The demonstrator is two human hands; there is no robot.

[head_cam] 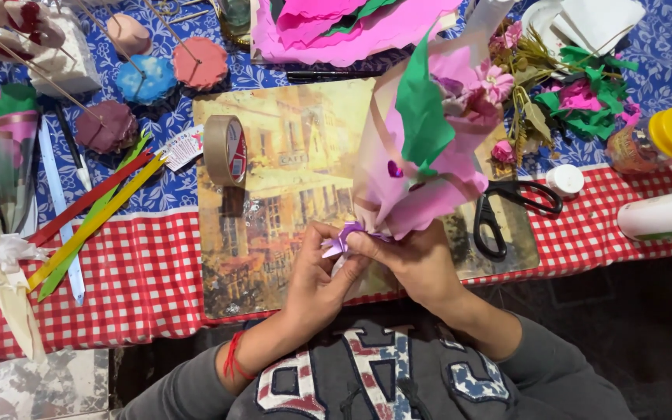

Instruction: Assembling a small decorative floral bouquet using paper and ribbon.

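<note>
Purple ribbon [342, 237] pinched by left hand [316, 281] and right hand [414, 260], fingers closed on it, beneath pink bouquet [429, 132]. Below: picture board [274, 225], checked counter [141, 272], scissors [507, 206] beside.

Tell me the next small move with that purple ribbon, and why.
Probably pull the purple ribbon snug: both the left hand and right hand pinch it at the base of the pink paper bouquet, where the wrap narrows and the ribbon looks loose.
</note>
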